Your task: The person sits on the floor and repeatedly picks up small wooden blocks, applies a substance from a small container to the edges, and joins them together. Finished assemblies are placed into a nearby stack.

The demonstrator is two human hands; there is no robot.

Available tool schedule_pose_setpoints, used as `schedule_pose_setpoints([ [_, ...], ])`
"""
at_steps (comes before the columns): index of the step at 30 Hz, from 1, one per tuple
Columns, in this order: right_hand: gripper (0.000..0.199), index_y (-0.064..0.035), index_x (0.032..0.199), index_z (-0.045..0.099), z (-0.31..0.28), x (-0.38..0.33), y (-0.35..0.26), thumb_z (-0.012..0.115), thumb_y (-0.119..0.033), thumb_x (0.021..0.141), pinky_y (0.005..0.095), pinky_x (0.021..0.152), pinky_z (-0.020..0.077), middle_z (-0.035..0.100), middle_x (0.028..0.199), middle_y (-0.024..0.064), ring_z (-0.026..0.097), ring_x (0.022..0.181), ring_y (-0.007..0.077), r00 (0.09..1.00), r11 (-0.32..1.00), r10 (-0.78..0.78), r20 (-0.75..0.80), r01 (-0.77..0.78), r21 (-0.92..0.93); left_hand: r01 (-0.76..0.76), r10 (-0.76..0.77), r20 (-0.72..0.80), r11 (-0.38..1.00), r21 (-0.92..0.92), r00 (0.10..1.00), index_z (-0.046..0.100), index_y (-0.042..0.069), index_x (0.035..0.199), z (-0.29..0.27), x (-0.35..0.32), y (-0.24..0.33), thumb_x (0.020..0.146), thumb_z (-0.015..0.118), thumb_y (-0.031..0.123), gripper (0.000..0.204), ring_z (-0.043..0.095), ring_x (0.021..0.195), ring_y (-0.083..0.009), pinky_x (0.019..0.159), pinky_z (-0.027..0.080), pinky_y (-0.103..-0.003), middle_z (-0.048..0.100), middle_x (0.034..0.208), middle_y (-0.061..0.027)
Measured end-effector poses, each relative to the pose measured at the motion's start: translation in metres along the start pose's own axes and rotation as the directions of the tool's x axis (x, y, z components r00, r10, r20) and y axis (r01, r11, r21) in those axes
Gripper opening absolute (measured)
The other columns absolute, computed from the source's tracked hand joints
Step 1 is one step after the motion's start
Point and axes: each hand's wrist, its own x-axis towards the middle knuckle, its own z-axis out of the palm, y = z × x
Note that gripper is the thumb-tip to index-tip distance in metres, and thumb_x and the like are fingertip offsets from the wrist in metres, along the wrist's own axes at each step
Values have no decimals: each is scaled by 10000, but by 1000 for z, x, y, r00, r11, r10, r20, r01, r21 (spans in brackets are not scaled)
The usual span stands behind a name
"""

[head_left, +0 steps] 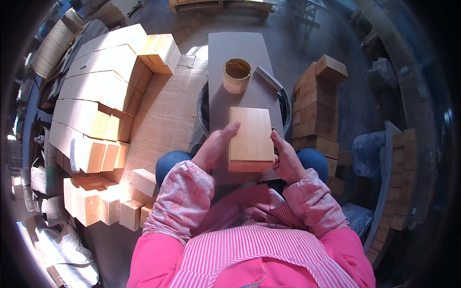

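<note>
A pale wooden box (250, 135) with a smooth flat top is held up in front of me, over the near part of a grey board. My left hand (217, 146) grips its left side, thumb along the upper edge. On the opposite side, my right hand (288, 158) presses thumb and fingers against the box. Something small and dark shows by the right thumb, too little of it to name. Beyond the box, a round tub (236, 77) with a brownish, crusted rim stands on the board (235, 45). A flat grey strip (269, 78) lies at the board's right edge.
Stacked wooden boxes (96, 91) rise on cardboard (161, 103) at the left, with more boxes (109, 206) nearer me. Another row of boxes (314, 113) stands at the right. Farther right are a blue container (368, 153) and more stacked wood (399, 177). A pallet (221, 6) lies far ahead.
</note>
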Motion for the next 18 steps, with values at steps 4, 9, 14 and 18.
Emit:
schedule_pose_setpoints([
  [4, 449, -71, 1319, 608, -8, 5, 0, 600, -460, 1097, 187, 494, 299, 523, 816, -75, 358, 542, -8, 990, 968, -132, -54, 118, -221, -54, 59, -54, 995, 82, 997, 597, -97, 1357, -7, 4, -1, 1005, 700, 473, 677, 698, 1105, -197, 991, 544, -326, 706, 1259, -152],
  [9, 387, -31, 1471, 585, -12, 4, -22, 511, -219, 1141, 239, 614, 429, 602, 980, 14, 485, 675, 68, 805, 510, -580, 128, 481, -713, -113, 137, -131, 979, 171, 982, 580, -105, 1357, -17, 12, -2, 965, 744, 504, 743, 682, 1115, -199, 1007, 534, -331, 696, 1252, -158],
  [14, 328, -51, 1368, 640, 3, 5, -42, 615, -46, 1041, 382, 741, 543, 631, 971, 133, 647, 808, 301, 519, -195, -657, 547, 584, -788, -212, 293, -202, 914, 346, 934, 489, -100, 1438, -19, 18, -8, 926, 784, 490, 835, 639, 1201, -206, 1052, 511, -346, 642, 1342, -181],
  [18, 347, -98, 1322, 667, 17, 11, -47, 645, -6, 988, 417, 738, 554, 616, 995, 159, 660, 841, 363, 540, -283, -566, 623, 582, -762, -222, 317, -202, 895, 388, 926, 512, -92, 1450, -16, 17, -7, 971, 730, 415, 732, 616, 1221, -184, 1081, 483, -340, 634, 1344, -159],
])
